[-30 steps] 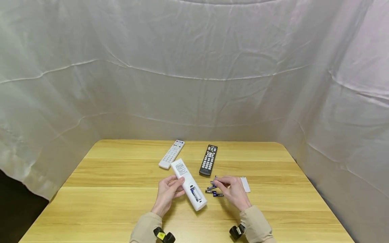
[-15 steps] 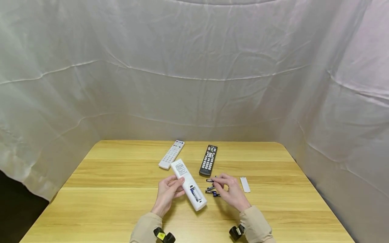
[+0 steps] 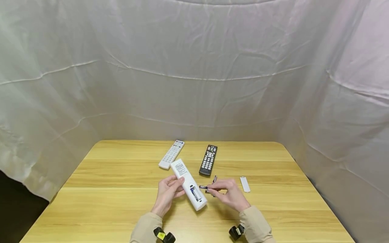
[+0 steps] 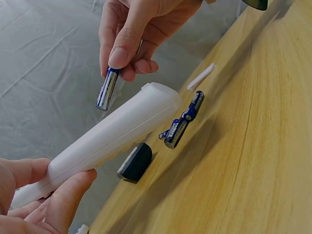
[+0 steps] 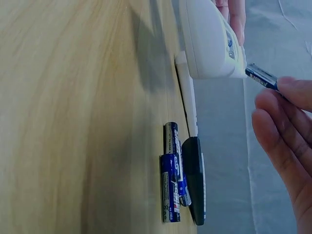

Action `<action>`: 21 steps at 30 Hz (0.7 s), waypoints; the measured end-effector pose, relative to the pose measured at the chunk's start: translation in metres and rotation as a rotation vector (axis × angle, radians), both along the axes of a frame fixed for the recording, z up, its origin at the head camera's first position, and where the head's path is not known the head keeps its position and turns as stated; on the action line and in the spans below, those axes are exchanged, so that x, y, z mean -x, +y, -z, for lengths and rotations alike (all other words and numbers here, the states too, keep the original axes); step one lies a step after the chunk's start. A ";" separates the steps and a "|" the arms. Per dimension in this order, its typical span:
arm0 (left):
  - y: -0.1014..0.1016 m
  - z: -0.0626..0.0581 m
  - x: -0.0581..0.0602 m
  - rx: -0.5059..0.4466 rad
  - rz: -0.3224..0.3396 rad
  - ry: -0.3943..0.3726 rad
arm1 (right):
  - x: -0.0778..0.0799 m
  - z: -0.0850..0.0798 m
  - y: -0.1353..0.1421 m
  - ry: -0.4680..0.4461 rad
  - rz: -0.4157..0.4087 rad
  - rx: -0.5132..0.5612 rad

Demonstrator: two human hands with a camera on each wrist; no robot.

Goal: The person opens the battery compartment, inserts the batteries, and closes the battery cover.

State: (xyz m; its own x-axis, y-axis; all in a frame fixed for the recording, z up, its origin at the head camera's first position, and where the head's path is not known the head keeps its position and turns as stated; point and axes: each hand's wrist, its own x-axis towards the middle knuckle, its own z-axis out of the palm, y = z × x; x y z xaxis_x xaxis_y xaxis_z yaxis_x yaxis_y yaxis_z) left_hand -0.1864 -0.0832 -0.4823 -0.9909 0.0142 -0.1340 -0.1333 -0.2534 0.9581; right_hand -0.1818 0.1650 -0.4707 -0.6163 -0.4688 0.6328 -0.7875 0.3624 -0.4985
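Observation:
A white remote control [image 3: 183,173] lies tilted in my left hand [image 3: 166,194], thumb on its back and fingers beneath. Its uncovered battery compartment [image 3: 199,195] faces up, with one blue battery [image 3: 193,193] along the left side. Thumb and fingertips of my right hand [image 3: 231,194] pinch another blue-and-silver battery [image 5: 262,75]. That battery sticks out toward the remote, just right of the compartment in the head view. In the left wrist view, the pinched battery [image 4: 107,90] shows beyond the remote's end, above the table.
Several loose batteries [image 5: 170,187] lie on the wooden table [image 3: 121,202] below my right hand. Right of them is a white battery cover [image 3: 244,184]. Farther back lie a black remote [image 3: 208,160] and another white remote [image 3: 172,154]. Grey cloth [image 3: 194,94] hangs behind the table.
My right hand has picked a battery from the loose group and brought it left and nearer, beside the compartment. My left hand and the white remote have stayed in place.

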 end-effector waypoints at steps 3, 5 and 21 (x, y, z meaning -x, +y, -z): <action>0.000 0.000 -0.001 -0.002 0.002 0.003 | 0.000 0.000 -0.001 0.001 -0.039 -0.007; 0.000 -0.001 -0.001 -0.004 0.000 0.001 | 0.000 0.000 -0.002 0.005 -0.061 -0.015; 0.000 0.001 0.001 0.008 0.002 -0.017 | -0.008 0.000 -0.015 0.101 -0.035 -0.174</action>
State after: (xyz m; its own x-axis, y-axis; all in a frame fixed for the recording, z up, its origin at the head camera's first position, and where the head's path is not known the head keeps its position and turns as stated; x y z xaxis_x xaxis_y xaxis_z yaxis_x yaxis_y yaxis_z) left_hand -0.1871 -0.0827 -0.4831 -0.9885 0.0147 -0.1507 -0.1497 -0.2452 0.9578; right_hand -0.1740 0.1497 -0.4703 -0.5352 -0.5969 0.5977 -0.8440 0.4075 -0.3487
